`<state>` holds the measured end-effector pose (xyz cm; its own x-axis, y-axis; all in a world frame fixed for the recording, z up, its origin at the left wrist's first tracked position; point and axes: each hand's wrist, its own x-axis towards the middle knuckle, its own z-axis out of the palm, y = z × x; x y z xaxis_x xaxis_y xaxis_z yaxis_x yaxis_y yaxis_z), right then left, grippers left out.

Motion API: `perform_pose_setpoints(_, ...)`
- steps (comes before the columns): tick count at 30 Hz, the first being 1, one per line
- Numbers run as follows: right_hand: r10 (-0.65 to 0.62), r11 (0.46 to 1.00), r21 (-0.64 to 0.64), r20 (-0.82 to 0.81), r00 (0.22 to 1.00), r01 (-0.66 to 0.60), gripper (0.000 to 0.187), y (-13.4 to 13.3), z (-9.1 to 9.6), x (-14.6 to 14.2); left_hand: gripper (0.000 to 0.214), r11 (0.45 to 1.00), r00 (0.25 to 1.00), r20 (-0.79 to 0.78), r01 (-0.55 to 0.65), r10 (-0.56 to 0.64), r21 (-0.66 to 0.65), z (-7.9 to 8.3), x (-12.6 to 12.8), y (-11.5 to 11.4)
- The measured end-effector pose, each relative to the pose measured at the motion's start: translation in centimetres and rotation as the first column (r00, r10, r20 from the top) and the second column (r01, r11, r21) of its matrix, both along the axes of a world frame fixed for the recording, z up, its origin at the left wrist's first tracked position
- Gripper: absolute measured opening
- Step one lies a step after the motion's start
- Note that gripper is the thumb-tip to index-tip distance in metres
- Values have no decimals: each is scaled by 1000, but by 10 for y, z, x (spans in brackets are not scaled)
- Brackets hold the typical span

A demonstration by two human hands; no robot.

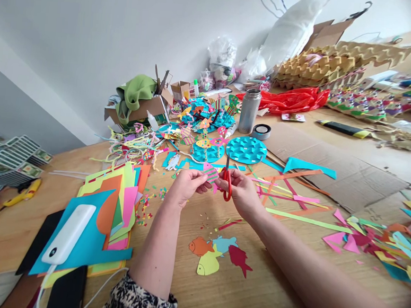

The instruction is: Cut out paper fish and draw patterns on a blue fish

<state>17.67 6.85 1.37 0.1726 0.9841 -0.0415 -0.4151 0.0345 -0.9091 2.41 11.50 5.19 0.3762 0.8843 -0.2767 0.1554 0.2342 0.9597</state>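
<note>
— Item one? 
— Our left hand (188,185) pinches a small pink striped paper fish (211,174) above the wooden table (251,290); our right hand (242,191) grips red-handled scissors (226,182), fingers closed through the loops, blades upright.
— Room?
— We note four cut paper fish (219,255) just below; bare wood beside them, paper strips (303,219) to the right.

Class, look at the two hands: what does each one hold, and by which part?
The left hand pinches a small striped paper piece by its left edge. The right hand holds red scissors by the handles, blades pointing up.
</note>
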Motion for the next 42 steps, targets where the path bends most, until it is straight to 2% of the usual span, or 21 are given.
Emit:
perform_pose_setpoints(3, -41, 999, 19, -5, 999, 41, 44, 0, 0, 1, 29, 1000, 1000, 10, 23, -23, -1, 1, 1, -2)
perform_pose_setpoints(9, -28, 999, 45, 60, 998, 26, 42, 0, 1, 0, 29, 995, 994, 44, 99, -100, 19, 1, 2, -5)
perform_pose_setpoints(15, -55, 998, 30, 52, 997, 54, 40, 0, 1, 1, 22, 998, 997, 32, 67, -68, 22, 0, 1, -3)
perform_pose_setpoints(21, 1, 999, 51, 18, 1000, -2, 43, 1, -1, 0, 18, 997, 997, 24, 70, -70, 15, 0, 1, -3)
perform_pose_setpoints(26, -55, 997, 53, 50, 997, 53, 43, 1, 0, 1, 16, 999, 999, 16, 51, -51, 14, 1, 2, -4)
perform_pose_setpoints(29, -48, 998, 52, 49, 998, 45, 44, 1, 0, 1, 14, 999, 1000, 9, 30, -30, 19, 1, 1, -3)
perform_pose_setpoints(42, -16, 999, 45, 37, 999, 14, 44, 1, -1, 1, 17, 999, 999, 8, 35, -35, 34, -4, 1, -1)
